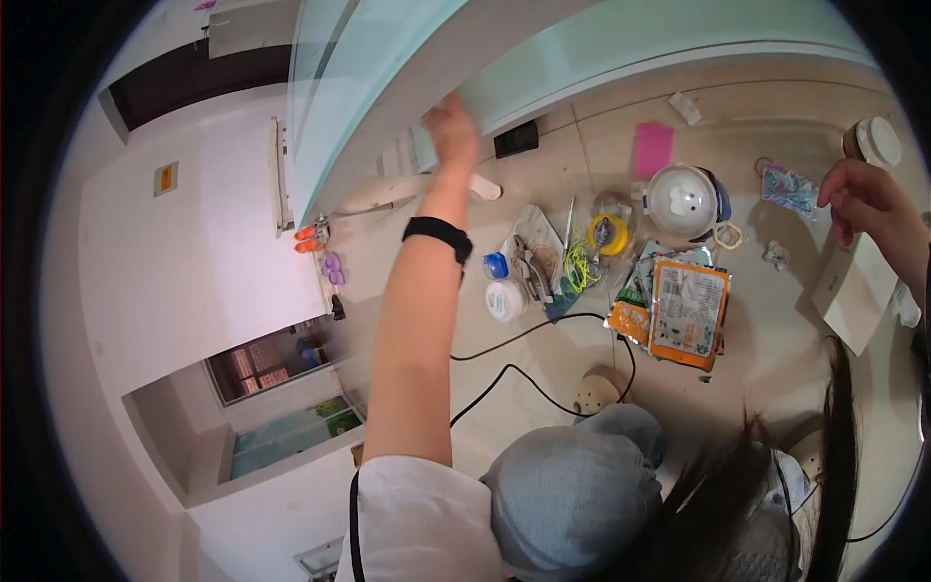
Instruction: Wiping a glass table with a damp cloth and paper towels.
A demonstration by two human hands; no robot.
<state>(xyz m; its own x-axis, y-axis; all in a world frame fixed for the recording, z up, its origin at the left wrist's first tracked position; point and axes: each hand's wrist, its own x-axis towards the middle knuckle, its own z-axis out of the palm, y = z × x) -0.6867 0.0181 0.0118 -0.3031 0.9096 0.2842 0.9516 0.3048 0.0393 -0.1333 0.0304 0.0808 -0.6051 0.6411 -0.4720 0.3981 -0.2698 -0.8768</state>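
My left arm, with a black wristband (pixel 438 238), stretches far forward. My left hand (pixel 453 136) is at the edge of a pale green panel (pixel 543 78); its fingers are blurred, and I cannot tell whether they grip it. At the right, my right hand (pixel 868 199) hovers over the floor with fingers loosely bent and tips apart, nothing seen in them. Closest to its fingertips lies a blue and pink patterned packet (pixel 790 189). A white paper bag or box (pixel 853 291) is just below that hand.
On the tiled floor lie pliers (pixel 531 270), a yellow tape roll (pixel 608 235), neon cord (pixel 580 267), orange pouches (pixel 687 308), a white bowl (pixel 682 202), a pink sheet (pixel 654 148) and a white round tub (pixel 505 301). A black cable (pixel 524 373) loops near my shoe (pixel 599 390).
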